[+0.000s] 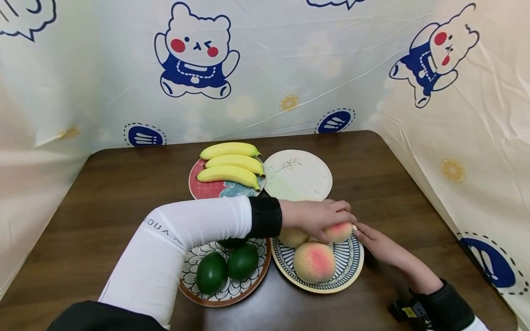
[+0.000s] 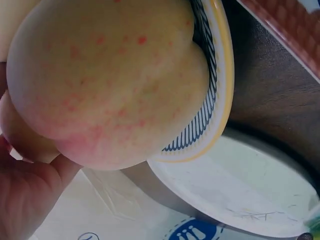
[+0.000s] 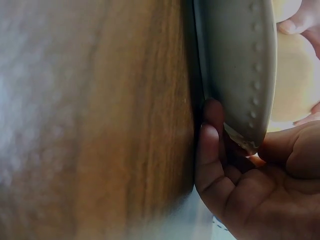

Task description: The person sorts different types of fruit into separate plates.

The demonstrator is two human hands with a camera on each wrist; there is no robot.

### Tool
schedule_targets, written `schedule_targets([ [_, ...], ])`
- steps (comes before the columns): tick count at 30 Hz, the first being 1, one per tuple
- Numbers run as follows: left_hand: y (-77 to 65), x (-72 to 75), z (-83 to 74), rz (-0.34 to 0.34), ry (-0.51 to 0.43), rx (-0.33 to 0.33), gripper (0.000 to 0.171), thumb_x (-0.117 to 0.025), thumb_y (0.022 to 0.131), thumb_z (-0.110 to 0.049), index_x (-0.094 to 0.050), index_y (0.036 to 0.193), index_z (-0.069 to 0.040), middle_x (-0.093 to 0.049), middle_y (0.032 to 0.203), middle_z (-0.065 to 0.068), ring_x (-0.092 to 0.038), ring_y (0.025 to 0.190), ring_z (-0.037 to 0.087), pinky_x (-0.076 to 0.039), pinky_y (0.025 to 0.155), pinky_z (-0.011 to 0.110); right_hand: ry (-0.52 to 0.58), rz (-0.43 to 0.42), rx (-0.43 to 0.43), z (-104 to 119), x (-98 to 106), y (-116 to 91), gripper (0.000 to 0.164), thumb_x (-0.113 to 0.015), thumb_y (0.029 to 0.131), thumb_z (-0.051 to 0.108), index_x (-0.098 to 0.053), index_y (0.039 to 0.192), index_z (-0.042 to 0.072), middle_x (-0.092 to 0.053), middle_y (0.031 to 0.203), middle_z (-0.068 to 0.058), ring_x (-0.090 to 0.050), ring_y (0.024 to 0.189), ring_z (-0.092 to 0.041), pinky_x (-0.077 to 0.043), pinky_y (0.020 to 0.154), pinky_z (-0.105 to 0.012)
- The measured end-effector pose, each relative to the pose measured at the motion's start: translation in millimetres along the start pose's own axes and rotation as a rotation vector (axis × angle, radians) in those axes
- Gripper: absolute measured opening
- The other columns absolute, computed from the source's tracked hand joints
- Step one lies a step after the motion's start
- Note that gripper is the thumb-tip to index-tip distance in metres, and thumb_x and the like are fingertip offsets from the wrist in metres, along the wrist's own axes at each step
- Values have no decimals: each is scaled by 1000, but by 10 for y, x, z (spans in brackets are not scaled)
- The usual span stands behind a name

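Observation:
My left hand (image 1: pixel 314 217) reaches across to the blue-and-white patterned plate (image 1: pixel 350 271) and grips a peach (image 1: pixel 340 232) at its back right. A second peach (image 1: pixel 314 263) sits at the front of that plate, and another peach (image 1: pixel 292 237) lies partly under the left hand. In the left wrist view, a large peach (image 2: pixel 105 85) hides most of the left hand's fingers (image 2: pixel 30 187). My right hand (image 1: pixel 385 248) pinches the plate's right rim. The right wrist view shows its thumb on top and curled fingers (image 3: pixel 210 150) beneath the plate's underside (image 3: pixel 237 65).
To the left, a brown-rimmed plate (image 1: pixel 221 303) bears several avocados (image 1: pixel 212 272). Behind it, three bananas (image 1: pixel 229 174) lie on a red-and-blue plate (image 1: pixel 198 186). A pale plate (image 1: pixel 298 174) stands behind the peaches. All rest on a dark wooden table (image 1: pixel 124 193) against a printed cloth (image 1: pixel 269 59).

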State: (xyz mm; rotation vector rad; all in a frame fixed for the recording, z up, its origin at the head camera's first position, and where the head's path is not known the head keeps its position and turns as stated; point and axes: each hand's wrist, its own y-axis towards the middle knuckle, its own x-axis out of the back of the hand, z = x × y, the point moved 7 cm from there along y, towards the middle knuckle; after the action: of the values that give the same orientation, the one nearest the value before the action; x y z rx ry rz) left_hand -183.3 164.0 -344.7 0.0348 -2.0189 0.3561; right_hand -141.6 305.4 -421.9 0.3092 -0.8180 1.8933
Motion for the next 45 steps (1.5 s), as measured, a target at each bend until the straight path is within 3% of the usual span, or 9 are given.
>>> schedule_targets([
  [9,21,-62,10,53,100,-2,64,-69,98,-19,-42,156,-23,-36,163,3,-37,148,25,-39,119,31,-44,-34,41,26,22,-15,51,-37,112,24,-39,148,-12,-50,146,-32,-47,135,-48,-38,111,-68],
  [18,32,-130,37,68,129,14,62,-65,99,-19,-41,156,-29,-35,165,2,-34,152,25,-39,120,36,-47,-29,58,28,15,2,47,-39,112,22,-42,146,-10,-59,132,-22,-54,121,-33,-47,103,-53],
  [26,-7,-128,49,104,116,17,65,-59,103,-18,-33,160,-32,-22,172,4,-23,159,34,-25,129,43,-43,-27,61,40,11,3,50,-38,112,24,-40,147,-12,-56,137,-27,-53,126,-39,-44,107,-61],
  [31,-61,-130,27,115,198,47,64,-50,106,-18,-25,163,-34,-13,175,5,-20,160,37,-22,130,42,-85,-40,81,67,29,7,48,-38,112,21,-42,145,-13,-59,136,-27,-54,127,-40,-47,105,-57],
  [35,-217,-59,57,97,200,79,62,-49,108,-26,-24,164,-30,-16,174,6,-19,161,26,-22,130,41,-76,-24,93,99,30,53,46,-39,111,20,-44,144,-13,-63,128,-22,-59,116,-28,-52,99,-41],
  [39,-490,162,188,40,103,115,67,-57,104,-21,-26,164,-22,-21,173,8,-18,162,22,-22,131,40,28,-3,57,90,32,55,49,-36,113,23,-39,145,-15,-65,115,-19,-62,96,-15,-55,80,-27],
  [42,-797,423,412,-88,24,153,71,-63,101,-18,-28,163,-15,-27,170,12,-23,160,26,-24,130,41,38,-45,14,96,148,17,57,-32,114,30,-30,149,-14,-68,110,-22,-64,85,-15,-56,72,-30],
  [45,-1187,643,768,-222,-40,256,74,-69,98,-18,-32,161,-9,-36,165,16,-33,155,32,-30,127,45,-48,-93,-14,139,376,28,63,-31,113,36,-24,153,-12,-71,106,-22,-67,83,-18,-56,71,-32],
])
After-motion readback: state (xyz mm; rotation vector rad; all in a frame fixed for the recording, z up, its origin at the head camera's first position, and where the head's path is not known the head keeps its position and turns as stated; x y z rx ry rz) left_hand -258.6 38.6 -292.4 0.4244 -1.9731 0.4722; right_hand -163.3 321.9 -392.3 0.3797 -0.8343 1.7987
